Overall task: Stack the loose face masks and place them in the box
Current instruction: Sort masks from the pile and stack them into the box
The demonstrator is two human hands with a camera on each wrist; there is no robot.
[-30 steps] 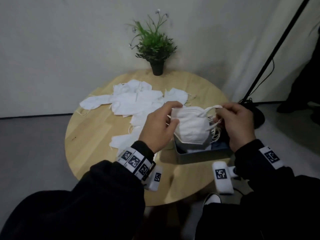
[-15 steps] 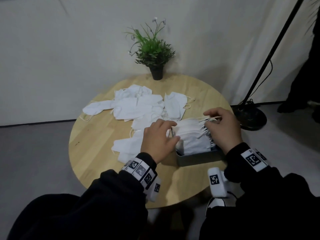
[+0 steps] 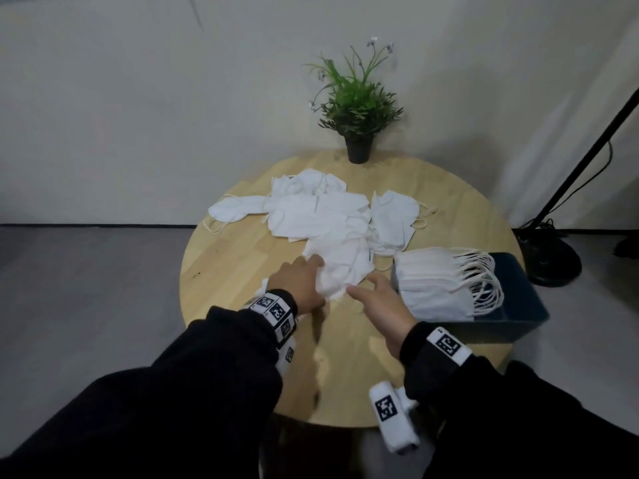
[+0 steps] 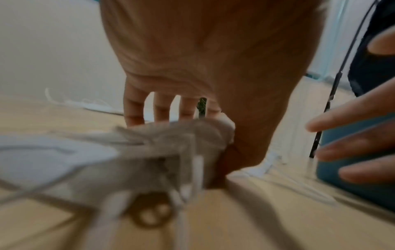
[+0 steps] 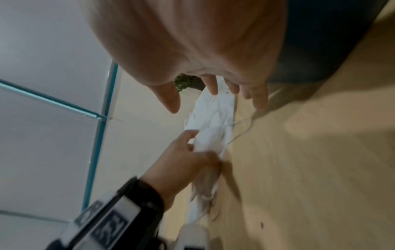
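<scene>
Loose white face masks (image 3: 311,216) lie in a heap on the round wooden table (image 3: 235,264). My left hand (image 3: 320,278) pinches the nearest mask (image 3: 342,267) at its front edge; the left wrist view shows thumb and fingers closed on the mask (image 4: 149,152). Just to its right, my right hand (image 3: 363,283) hovers with straight, spread fingers (image 5: 258,103) and holds nothing. A dark blue box (image 3: 518,299) stands at the table's right edge, and a stack of masks (image 3: 432,285) stands upright in it, ear loops hanging to the right.
A potted green plant (image 3: 358,108) stands at the table's far edge by the wall. A black lamp stand with a round base (image 3: 549,261) is on the floor to the right. Bare wood lies between my arms and the front edge.
Both hands lowered a mask onto the stack in the box, let go, and moved left to the loose heap. My left hand has taken hold of a mask there.
</scene>
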